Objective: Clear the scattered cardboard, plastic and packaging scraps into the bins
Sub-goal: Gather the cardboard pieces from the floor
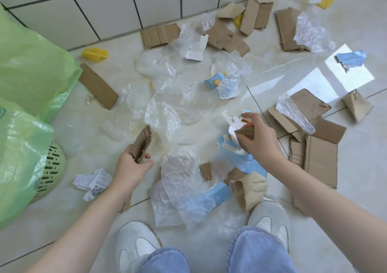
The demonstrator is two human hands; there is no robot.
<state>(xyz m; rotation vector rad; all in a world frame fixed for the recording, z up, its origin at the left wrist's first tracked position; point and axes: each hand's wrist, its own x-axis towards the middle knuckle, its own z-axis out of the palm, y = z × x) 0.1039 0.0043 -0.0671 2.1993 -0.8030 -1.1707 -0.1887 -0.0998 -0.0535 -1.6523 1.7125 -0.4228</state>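
My left hand grips a small brown cardboard scrap just above the floor at centre left. My right hand is closed on a bundle of packaging scraps: a brown card piece with white and blue torn paper. Clear plastic sheets and more cardboard lie below and between my hands. Two bins lined with green bags stand at the left, the nearer bin a pale green perforated basket, the farther bin hidden under its bag.
Cardboard pieces spread at the right and along the white tiled wall. Yellow plastic scraps, blue carton bits and a crumpled receipt dot the floor. My white shoes stand at the bottom.
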